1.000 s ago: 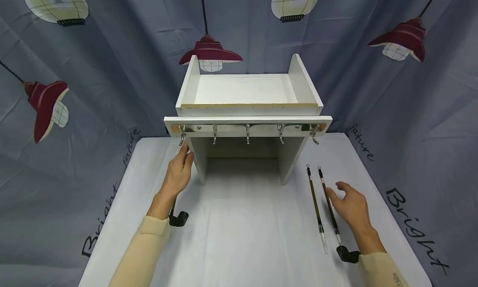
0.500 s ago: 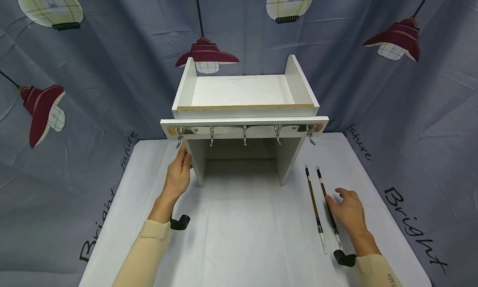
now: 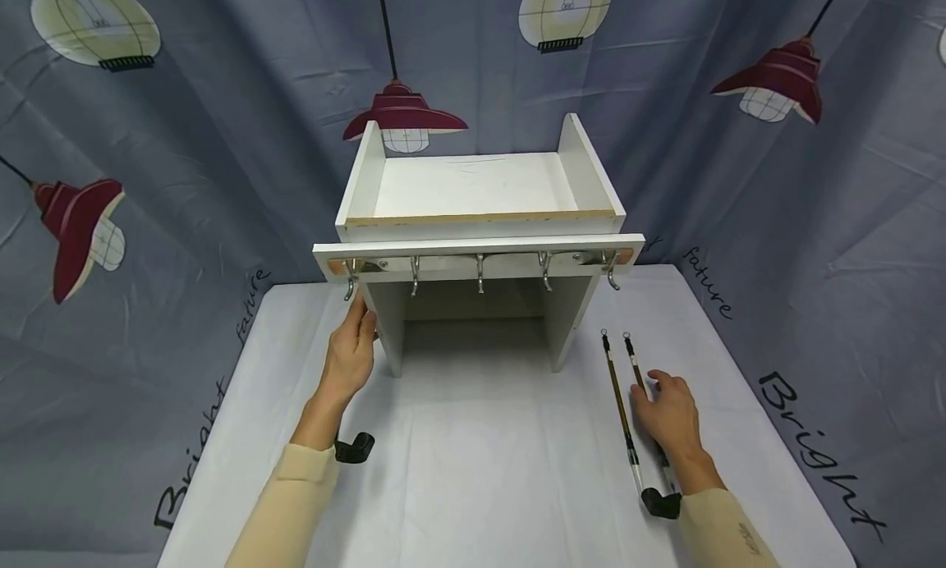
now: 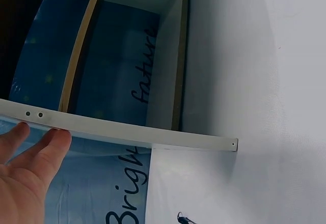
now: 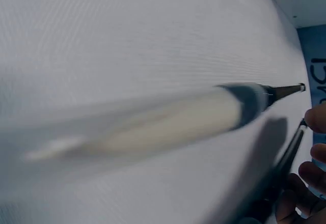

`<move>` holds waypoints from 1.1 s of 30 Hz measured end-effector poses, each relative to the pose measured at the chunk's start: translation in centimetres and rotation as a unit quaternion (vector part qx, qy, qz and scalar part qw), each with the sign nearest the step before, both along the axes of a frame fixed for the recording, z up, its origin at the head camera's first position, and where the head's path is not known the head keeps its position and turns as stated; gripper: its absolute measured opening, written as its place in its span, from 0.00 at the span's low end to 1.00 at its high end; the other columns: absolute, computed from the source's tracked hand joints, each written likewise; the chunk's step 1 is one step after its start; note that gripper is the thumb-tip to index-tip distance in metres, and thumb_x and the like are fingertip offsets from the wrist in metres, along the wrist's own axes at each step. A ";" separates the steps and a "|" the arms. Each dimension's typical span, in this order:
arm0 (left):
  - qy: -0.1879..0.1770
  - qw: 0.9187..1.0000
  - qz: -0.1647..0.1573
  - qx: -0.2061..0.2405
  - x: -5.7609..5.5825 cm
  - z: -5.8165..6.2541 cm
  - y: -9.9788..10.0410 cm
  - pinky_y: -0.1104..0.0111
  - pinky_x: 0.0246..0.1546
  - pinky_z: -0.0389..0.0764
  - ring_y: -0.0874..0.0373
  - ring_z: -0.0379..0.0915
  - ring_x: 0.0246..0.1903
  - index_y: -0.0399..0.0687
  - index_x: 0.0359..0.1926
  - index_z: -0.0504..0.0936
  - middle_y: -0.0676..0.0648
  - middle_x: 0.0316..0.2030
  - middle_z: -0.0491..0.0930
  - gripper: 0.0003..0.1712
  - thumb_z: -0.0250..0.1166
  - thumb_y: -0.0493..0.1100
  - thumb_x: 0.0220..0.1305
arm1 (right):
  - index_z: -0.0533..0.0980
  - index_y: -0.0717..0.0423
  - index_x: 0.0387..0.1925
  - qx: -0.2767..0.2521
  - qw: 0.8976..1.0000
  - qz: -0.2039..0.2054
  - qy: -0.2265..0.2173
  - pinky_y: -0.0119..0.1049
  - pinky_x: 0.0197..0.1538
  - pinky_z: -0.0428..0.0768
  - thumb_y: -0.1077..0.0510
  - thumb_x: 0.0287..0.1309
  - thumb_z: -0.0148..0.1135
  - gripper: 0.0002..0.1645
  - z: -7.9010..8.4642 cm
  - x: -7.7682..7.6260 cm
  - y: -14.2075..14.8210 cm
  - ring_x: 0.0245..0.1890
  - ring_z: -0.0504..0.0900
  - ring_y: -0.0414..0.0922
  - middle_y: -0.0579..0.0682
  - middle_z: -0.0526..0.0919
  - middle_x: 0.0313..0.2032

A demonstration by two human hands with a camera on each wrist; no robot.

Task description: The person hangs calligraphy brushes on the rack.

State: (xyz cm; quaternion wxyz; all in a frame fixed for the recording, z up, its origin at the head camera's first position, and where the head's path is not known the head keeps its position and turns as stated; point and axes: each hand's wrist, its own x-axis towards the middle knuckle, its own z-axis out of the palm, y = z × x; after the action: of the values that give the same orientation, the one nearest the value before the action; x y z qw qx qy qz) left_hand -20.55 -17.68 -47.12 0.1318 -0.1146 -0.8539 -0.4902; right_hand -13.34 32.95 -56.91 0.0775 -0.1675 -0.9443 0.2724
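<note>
A white wooden rack (image 3: pixel 479 244) with metal hooks along its front stands at the table's back. My left hand (image 3: pixel 347 359) touches its left side panel; in the left wrist view the fingertips (image 4: pixel 61 137) meet that panel's edge. Two slim calligraphy brushes lie side by side to the right, looped ends away from me: a left brush (image 3: pixel 619 396) and a right brush (image 3: pixel 639 375). My right hand (image 3: pixel 668 416) is over the right brush, covering its middle, fingers loosely bent. In the right wrist view, a brush's clear cap (image 5: pixel 178 124) fills the foreground, fingers at the right edge.
A white cloth (image 3: pixel 473 469) covers the table. Another black looped end (image 4: pixel 183 218) shows on it, outside the rack's left panel. The rack's upper tray (image 3: pixel 476 186) has raised sides. Dark wrist cameras hang below both arms. A blue-grey curtain (image 3: pixel 244 182) surrounds the table.
My right hand has moved left, closer over the right brush. My left hand stays at the rack's left panel. The head view has shifted slightly; rack and brushes lie as before.
</note>
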 end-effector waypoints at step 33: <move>-0.002 1.000 0.000 -0.008 0.3 0.2 0.1 0.45 0.55 0.85 0.37 0.79 0.61 0.70 0.83 0.49 0.38 0.70 0.73 0.31 0.43 0.52 0.85 | 0.78 0.75 0.49 0.070 0.996 0.006 0.048 0.64 0.41 0.80 0.63 0.67 0.60 0.16 -2.0 -1.2 -0.4 0.38 0.82 0.69 0.73 0.81 0.36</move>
State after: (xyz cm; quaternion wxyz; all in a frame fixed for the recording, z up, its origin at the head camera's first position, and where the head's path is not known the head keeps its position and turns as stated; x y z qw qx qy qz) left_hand -20.24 -17.54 -46.96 0.1295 -0.1143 -0.8581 -0.4835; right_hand -14.51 32.59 -58.91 0.1324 -0.1428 -0.9573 0.2135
